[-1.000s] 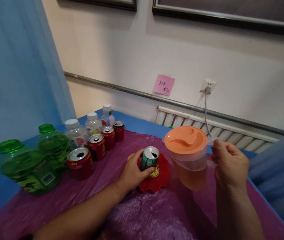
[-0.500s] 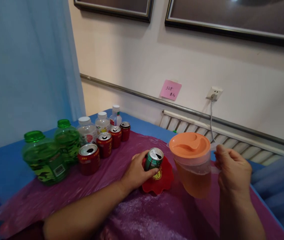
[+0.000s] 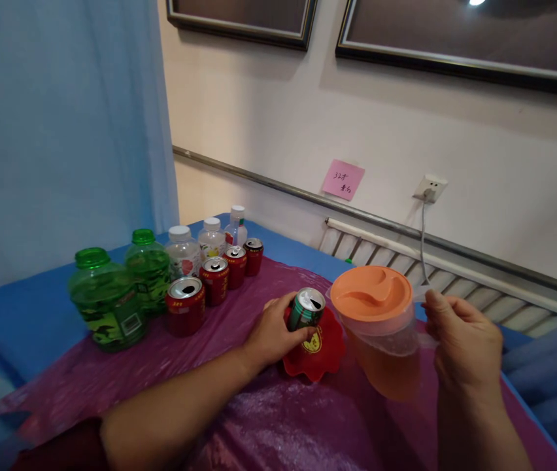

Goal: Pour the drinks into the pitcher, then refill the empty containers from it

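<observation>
My left hand is wrapped round a green drink can with an open top, which stands in a red scalloped dish. My right hand grips the handle of a clear plastic pitcher with an orange lid. The pitcher holds amber liquid, is lifted off the table and leans slightly toward the can. Both sit on a purple plastic sheet.
Along the left stand two green bottles, several opened red cans and white-capped clear bottles. The table has a blue cover. Behind are a wall with a pink note, a socket and a radiator.
The view has shifted, so everything sits further right and lower. The pitcher has risen a little and tilted toward the can. My left hand stays on the green can.
</observation>
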`<action>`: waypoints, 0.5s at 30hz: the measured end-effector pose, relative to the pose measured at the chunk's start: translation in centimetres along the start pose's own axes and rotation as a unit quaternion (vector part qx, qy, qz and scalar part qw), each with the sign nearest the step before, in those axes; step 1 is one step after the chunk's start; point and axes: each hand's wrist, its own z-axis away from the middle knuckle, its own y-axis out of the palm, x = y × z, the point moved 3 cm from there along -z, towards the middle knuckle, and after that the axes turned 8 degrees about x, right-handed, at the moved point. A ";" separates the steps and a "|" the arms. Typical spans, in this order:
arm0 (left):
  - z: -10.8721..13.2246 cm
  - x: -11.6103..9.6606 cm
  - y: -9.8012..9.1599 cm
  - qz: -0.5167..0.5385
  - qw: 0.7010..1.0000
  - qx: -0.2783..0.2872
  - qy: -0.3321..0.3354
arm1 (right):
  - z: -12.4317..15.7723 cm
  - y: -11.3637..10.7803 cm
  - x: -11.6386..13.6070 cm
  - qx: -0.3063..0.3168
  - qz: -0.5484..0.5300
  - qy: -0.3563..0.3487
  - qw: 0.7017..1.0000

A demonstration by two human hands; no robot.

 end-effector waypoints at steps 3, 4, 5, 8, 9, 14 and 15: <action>0.0 -0.1 0.0 -0.003 1.000 -0.002 -0.002 | 0.1 0.0 0.2 0.007 0.000 0.007 1.000; 0.0 -0.1 0.0 -0.003 1.000 -0.002 -0.002 | 0.2 0.0 0.2 0.009 0.002 0.008 1.000; 0.0 -0.1 0.0 -0.002 1.000 -0.002 -0.003 | 0.2 0.0 0.3 0.010 0.007 0.008 1.000; 0.1 0.0 0.0 -0.001 1.000 -0.006 -0.006 | 0.2 0.0 0.5 0.009 0.030 -0.004 1.000; 0.1 0.0 0.0 0.000 1.000 -0.008 -0.007 | 0.2 0.1 0.5 0.010 0.036 -0.009 0.999; 0.2 0.0 0.0 -0.004 1.000 -0.011 -0.006 | 0.2 0.2 0.6 0.016 0.054 -0.025 0.998; 0.2 0.0 0.0 -0.008 1.000 -0.011 -0.005 | 0.2 0.2 0.6 0.015 0.058 -0.027 0.998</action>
